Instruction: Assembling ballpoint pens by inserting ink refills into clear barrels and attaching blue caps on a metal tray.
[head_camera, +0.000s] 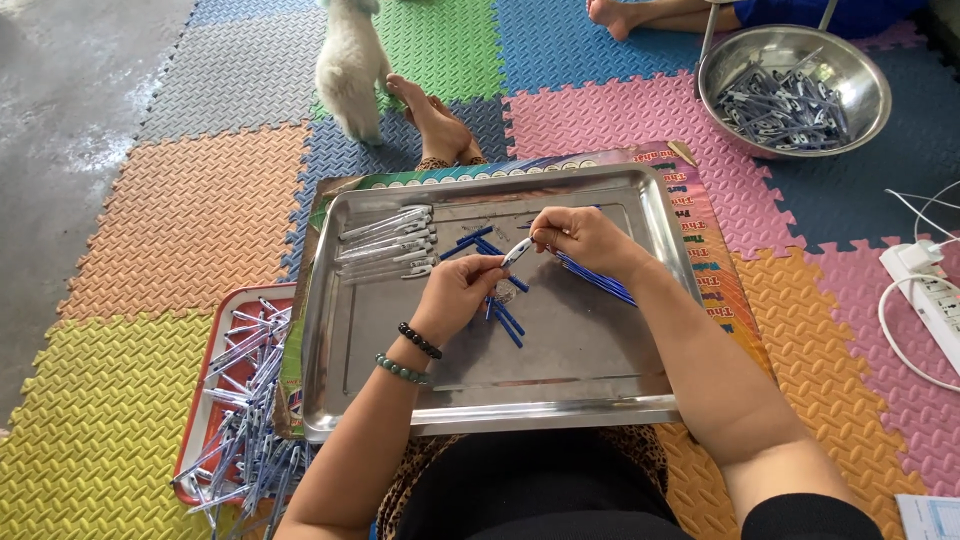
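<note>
Clear barrel (517, 251) pinched between left hand (455, 293) and right hand (588, 240), long axis slanting up-right; right fingers also gripping blue refills (598, 279).

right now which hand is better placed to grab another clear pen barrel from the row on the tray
Probably the left hand: it sits nearer the row of clear barrels, while the right hand already grips a bunch of blue refills.

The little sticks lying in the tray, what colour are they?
Blue: the loose refill sticks on the metal tray, seen in the head view.
</note>
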